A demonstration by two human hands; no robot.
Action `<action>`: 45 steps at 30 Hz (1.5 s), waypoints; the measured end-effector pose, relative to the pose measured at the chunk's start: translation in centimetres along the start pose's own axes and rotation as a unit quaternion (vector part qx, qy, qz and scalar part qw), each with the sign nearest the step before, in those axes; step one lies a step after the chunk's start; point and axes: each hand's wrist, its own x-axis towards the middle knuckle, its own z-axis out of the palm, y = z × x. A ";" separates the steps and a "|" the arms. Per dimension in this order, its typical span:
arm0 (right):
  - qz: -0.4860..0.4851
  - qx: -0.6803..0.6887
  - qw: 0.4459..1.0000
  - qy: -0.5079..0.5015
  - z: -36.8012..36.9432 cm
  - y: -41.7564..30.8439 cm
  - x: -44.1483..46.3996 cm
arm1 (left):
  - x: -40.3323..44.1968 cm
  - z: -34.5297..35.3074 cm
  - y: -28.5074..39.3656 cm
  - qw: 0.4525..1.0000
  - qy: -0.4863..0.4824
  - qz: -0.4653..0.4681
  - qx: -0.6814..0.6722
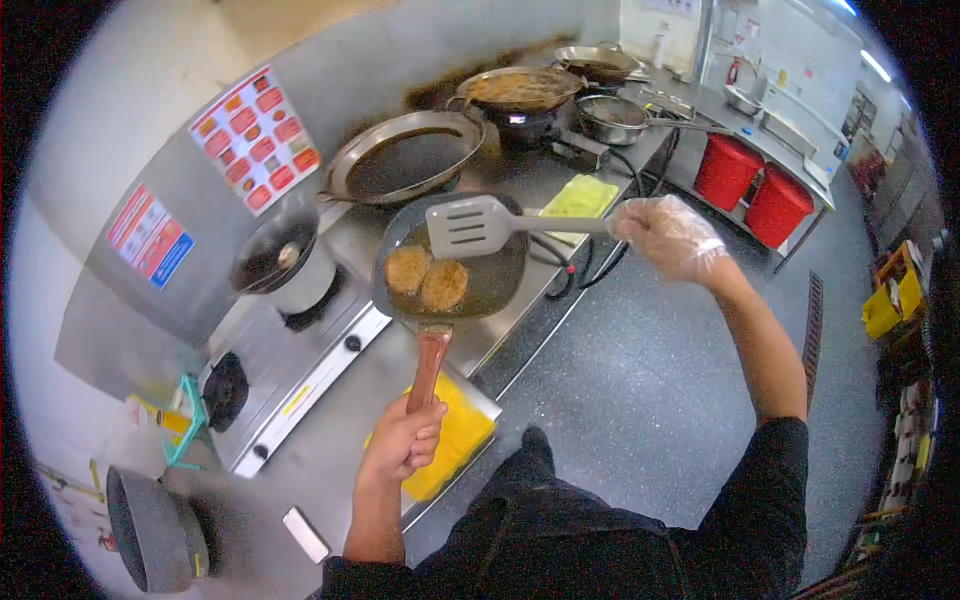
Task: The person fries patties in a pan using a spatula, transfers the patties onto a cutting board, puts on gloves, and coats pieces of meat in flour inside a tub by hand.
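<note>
My left hand [403, 440] is closed round the brown handle of a dark square frying pan [490, 290], which is held up over the counter and stove edge. Two browned round patties [444, 285] lie side by side in the left part of the pan. In a clear plastic glove, my right hand [668, 235] grips the handle of a grey slotted spatula [470, 227]. The spatula's blade is over the far side of the pan, just beyond the patties; whether it touches the pan I cannot tell.
A gas stove [300, 400] with a pot [310, 280] stands at the left. Large woks, one dark inside [410, 165], line the back wall. A yellow cloth [455, 440], a phone [305, 535] and a green cloth [580, 208] lie on the counter. Red bins [728, 172] stand beyond.
</note>
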 end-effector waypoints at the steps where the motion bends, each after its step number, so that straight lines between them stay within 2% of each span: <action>1: -0.001 0.006 1.000 0.020 -0.6 1.7 1.0 | 2.0 1.1 1.1 1.000 -0.002 -0.002 0.001; 4: 0.023 -0.040 0.998 0.052 -3.6 5.6 3.7 | 6.8 3.9 3.9 0.999 -0.040 0.007 0.027; 5: -0.007 -0.059 0.993 0.101 -4.4 7.3 4.5 | 8.8 5.2 5.3 0.998 -0.052 0.018 0.025; 6: -0.014 -0.065 0.992 0.105 -5.7 9.0 6.2 | 10.7 6.5 6.5 0.998 -0.062 0.026 0.022; 8: 0.032 -0.043 0.994 0.099 -6.5 11.9 8.0 | 13.7 8.8 8.3 0.998 -0.064 0.021 0.017; 10: 0.045 -0.092 0.989 0.110 -8.0 13.8 10.2 | 16.8 11.2 10.4 0.998 -0.052 0.039 0.006; 14: 0.011 -0.054 0.991 0.124 -9.5 19.0 15.7 | 23.2 14.8 12.6 0.997 -0.053 0.055 0.000; 16: 0.091 0.022 0.992 0.086 -9.8 21.4 19.0 | 25.6 16.6 13.0 0.998 -0.025 0.063 -0.016; 18: -0.095 -0.140 0.977 0.127 -10.0 25.2 23.0 | 28.0 18.5 14.0 0.996 0.005 0.087 -0.034; 20: -0.037 -0.065 0.996 0.051 -10.7 25.7 26.3 | 29.5 19.8 14.5 0.994 0.012 0.100 -0.050; 21: -0.104 -0.045 0.991 0.073 -10.5 26.6 28.1 | 29.9 20.3 14.7 0.992 0.030 0.107 -0.059; 22: -0.127 -0.040 0.988 0.073 -10.5 27.2 30.4 | 30.6 20.8 15.1 0.991 0.043 0.112 -0.061; 24: -0.172 -0.030 0.984 0.021 -9.7 28.0 35.0 | 31.7 21.5 15.9 0.987 0.070 0.126 -0.073; 28: -0.258 -0.045 0.965 -0.007 -6.9 25.5 41.2 | 33.1 20.9 16.6 0.977 0.133 0.138 -0.091; 29: -0.388 -0.147 0.909 0.041 -5.5 25.5 43.1 | 33.4 20.4 16.9 0.976 0.146 0.139 -0.088; 30: -0.402 -0.139 0.904 0.038 -4.1 25.1 45.3 | 33.7 19.7 17.2 0.972 0.160 0.143 -0.095; 32: -0.438 -0.057 0.897 -0.028 -2.1 23.0 48.6 | 33.9 18.4 18.0 0.968 0.190 0.147 -0.078; 34: -0.429 -0.074 0.899 -0.042 -1.1 20.2 50.3 | 33.5 17.2 18.8 0.964 0.215 0.141 -0.062; 36: -0.393 -0.161 0.893 -0.147 0.2 17.5 53.3 | 34.1 15.0 19.2 0.962 0.217 0.150 -0.073; 37: -0.561 -0.185 0.804 -0.071 3.7 18.9 57.6 | 34.1 14.4 19.4 0.960 0.222 0.156 -0.076; 38: -0.567 -0.186 0.800 -0.070 3.6 17.2 57.4 | 34.0 13.8 19.7 0.957 0.229 0.157 -0.079; 40: -0.505 -0.273 0.816 -0.067 3.3 13.3 56.7 | 34.0 12.2 20.0 0.953 0.241 0.161 -0.086; 41: -0.434 -0.203 0.872 -0.099 2.7 11.6 56.6 | 34.1 11.1 20.0 0.954 0.238 0.160 -0.092; 42: -0.440 -0.204 0.869 -0.099 1.8 10.3 56.1 | 34.2 10.2 20.1 0.954 0.235 0.159 -0.099; 44: -0.354 -0.223 0.908 -0.031 0.2 8.1 54.3 | 34.0 8.9 20.6 0.955 0.232 0.158 -0.101; 45: -0.439 -0.221 0.868 0.067 2.3 9.7 57.6 | 33.9 8.4 20.7 0.957 0.227 0.151 -0.097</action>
